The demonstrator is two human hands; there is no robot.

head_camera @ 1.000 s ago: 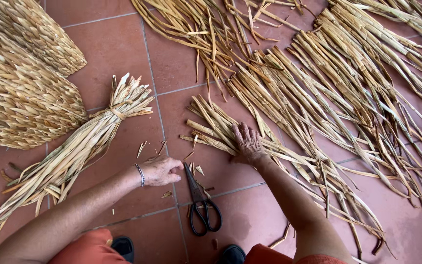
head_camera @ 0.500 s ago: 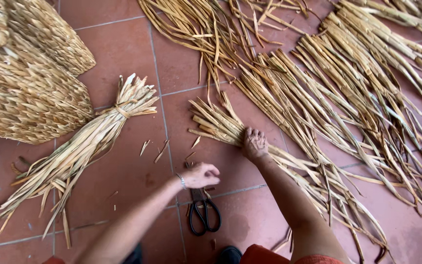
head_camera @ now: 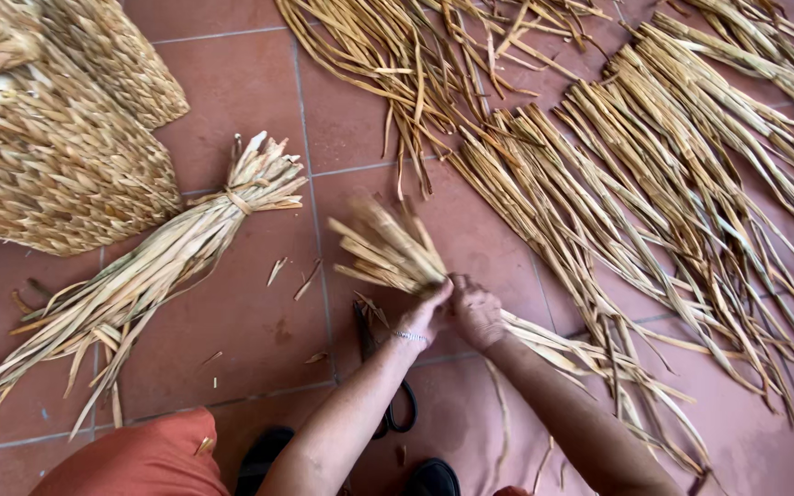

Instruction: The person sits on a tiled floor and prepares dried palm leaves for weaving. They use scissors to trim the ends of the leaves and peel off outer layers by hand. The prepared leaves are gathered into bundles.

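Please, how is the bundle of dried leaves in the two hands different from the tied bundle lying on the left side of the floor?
The bundle in the hands is gripped by the left hand and right hand; the tied bundle lies untouched on the floor tiles. The tied bundle has a strip wound near its cut end; no tie shows on the held one. The held bundle's end looks blurred, the tied one sharp. Both are pale straw-coloured leaf strips.

The bundle (head_camera: 388, 253) in both hands is dry, matt, fibrous straw-coloured leaf. The basket (head_camera: 57, 174) is rough woven plant fibre. The floor (head_camera: 241, 92) is smooth matt terracotta tile. The scissors (head_camera: 397, 413) have black handles, seemingly plastic.
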